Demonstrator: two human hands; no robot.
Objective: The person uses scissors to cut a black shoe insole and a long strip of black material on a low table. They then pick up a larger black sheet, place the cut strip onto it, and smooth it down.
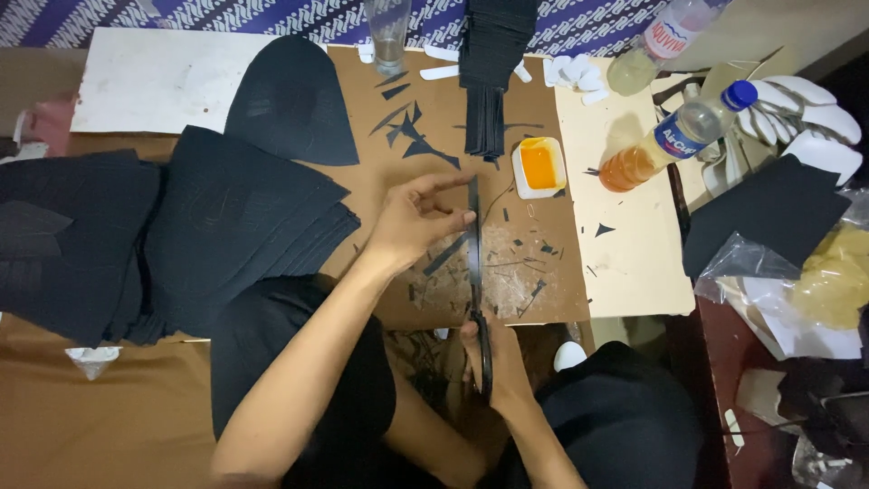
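My right hand (502, 367) grips the handles of black scissors (474, 263), low over the brown cardboard work surface (380, 181). Their long blades point away from me, up to my left hand (415, 222). That hand pinches a thin black strip (445, 255) right against the blades, fingers stretched out above it. The strip slants down to the left under the hand. Small black offcuts (520, 263) lie scattered on the scuffed cardboard beneath the scissors.
A thick stack of black sheets (226, 226) fills the left, a black dome-shaped piece (290, 100) behind it. Farther back are a black pile (489, 54), a glass (389, 36) and an orange-filled tub (539, 167). At right lie two bottles (674, 145), white sole shapes (806, 109) and plastic bags (815, 281).
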